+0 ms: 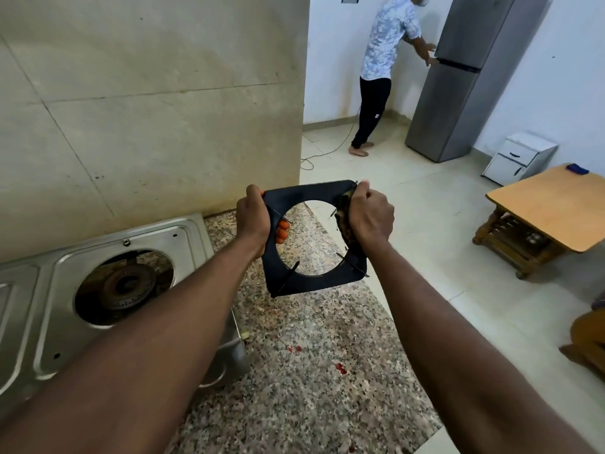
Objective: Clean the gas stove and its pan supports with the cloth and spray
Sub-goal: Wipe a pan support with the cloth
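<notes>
Speckled granite counter (311,355) fills the bottom centre, its right edge meeting open pale tiled floor (425,224). At lower left sits a steel gas stove (193,237) with a bare round burner (126,283). At mid-frame above the counter, the left hand (253,221) grips a square black pan support (307,192) by its left side. The right hand (370,217) clenches a dark cloth (343,217) against its upper right corner. A wooden table (556,204) stands far right.
</notes>
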